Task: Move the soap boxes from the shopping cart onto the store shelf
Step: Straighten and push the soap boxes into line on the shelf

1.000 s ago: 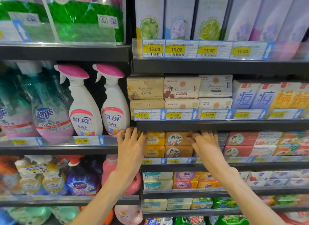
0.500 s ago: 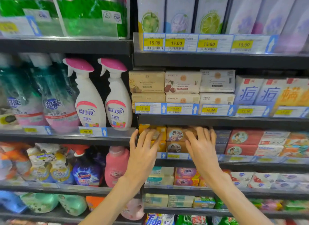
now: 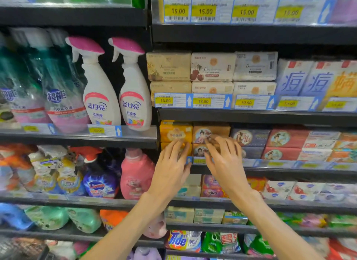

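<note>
Fingertips (image 3: 209, 143) of both hands on rectangular cardboard soap boxes (image 3: 210, 133)

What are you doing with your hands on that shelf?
A person is tidying soap boxes on a store shelf. The left hand touches the yellow soap boxes with straight fingers, and the right hand touches the brown soap boxes beside them. Neither hand has a grip on a box. No cart shows.
</note>
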Available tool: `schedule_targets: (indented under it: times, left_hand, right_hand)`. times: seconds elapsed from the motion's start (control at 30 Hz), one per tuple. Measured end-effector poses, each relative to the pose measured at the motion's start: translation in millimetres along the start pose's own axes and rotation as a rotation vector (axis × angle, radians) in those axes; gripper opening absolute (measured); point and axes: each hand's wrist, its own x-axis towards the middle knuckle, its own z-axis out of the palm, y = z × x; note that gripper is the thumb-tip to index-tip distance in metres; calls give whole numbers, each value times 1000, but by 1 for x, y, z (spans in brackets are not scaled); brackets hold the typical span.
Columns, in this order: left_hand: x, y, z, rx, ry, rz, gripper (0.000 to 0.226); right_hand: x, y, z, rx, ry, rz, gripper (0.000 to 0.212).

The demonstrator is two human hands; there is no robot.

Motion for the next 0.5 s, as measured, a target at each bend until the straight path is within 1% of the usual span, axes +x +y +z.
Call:
schedule_targets:
  times: [0.07, 0.23, 0.5]
  left_hand:
    - [0, -1, 1, 10, -7, -7, 53]
    - [3, -1, 4, -6, -7, -23, 51]
    - [1, -7, -2, -82, -12, 7, 51]
  right_hand:
    - [-4, -2, 4, -36, -21, 8, 36]
    - [-15, -12, 8, -101, -108, 56, 56]
    - [-17, -22, 9, -79, -211, 139, 65]
